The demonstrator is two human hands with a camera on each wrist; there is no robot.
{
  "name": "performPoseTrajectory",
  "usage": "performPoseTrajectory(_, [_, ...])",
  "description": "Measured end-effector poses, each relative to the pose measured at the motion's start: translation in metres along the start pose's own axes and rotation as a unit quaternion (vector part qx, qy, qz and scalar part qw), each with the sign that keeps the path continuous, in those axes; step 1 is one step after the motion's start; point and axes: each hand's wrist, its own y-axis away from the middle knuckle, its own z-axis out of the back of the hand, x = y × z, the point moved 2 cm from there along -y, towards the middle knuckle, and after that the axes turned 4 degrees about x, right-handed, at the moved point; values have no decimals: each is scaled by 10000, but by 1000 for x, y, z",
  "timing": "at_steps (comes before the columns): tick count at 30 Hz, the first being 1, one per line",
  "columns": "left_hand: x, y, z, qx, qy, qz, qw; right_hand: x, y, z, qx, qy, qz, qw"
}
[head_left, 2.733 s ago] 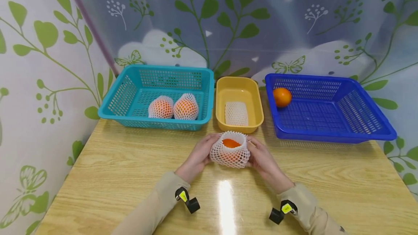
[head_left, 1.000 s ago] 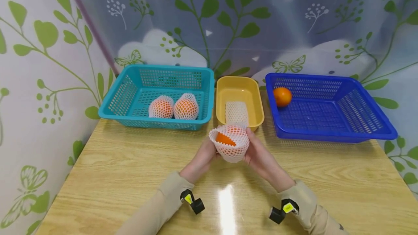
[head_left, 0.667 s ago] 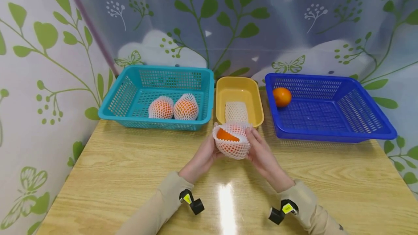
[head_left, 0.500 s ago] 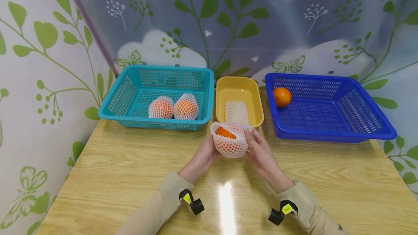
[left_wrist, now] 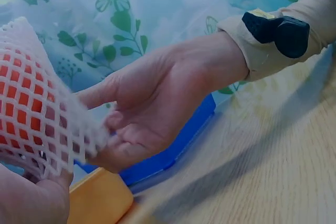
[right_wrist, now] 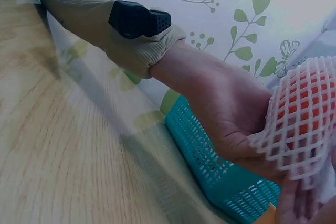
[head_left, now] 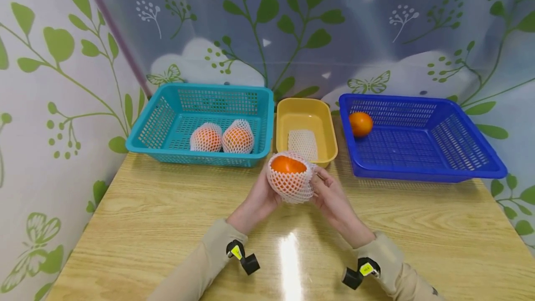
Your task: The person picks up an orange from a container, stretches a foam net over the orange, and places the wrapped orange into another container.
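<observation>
An orange sits inside a white foam net sleeve, its bare skin showing through the sleeve's mouth, which faces up and left. My left hand cups the netted orange from the left and below; most of its fingers are hidden behind it. On the right side, my right hand pinches the net's edge between thumb and fingers. The left wrist view shows the mesh stretched out to the right hand's fingers. Both hands are held above the table, just in front of the yellow tub.
Two netted oranges lie in the teal basket at back left. A flat foam net lies in the yellow tub. One bare orange is in the blue basket at back right. A patterned curtain hangs behind.
The orange in its net has turned in the hands, so its bare patch shows wider at upper left. The right hand has shifted its hold to the net's right edge.
</observation>
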Motion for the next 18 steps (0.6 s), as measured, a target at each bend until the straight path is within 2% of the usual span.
performPoseTrajectory(2, [-1,-1,1,-83,-106,-40,9999,3,-1,1,-53,317,160,9994])
performPoseTrajectory(4, [-2,-1,2,-185,-205,-92,9996,7,-1,2,-113,857,444,9953])
performPoseTrajectory(7, [-3,-2,3,-315,-386,-139,9987,13,0,0,-12,1714,935,9808])
performPoseTrajectory(10, [-3,-2,3,-348,-451,-105,9983,14,2,-5,272,2384,1253,9627])
performPoseTrajectory(14, [-4,0,1,-120,-613,-19,9980,13,3,-10,395,2863,1420,9467])
performPoseTrajectory(16, [-5,0,0,-50,-808,23,9967,13,4,-12,238,2948,1469,9439])
performPoseTrajectory(18, [-7,0,-1,-44,-1071,-13,9942,13,5,-12,124,2844,1558,9459])
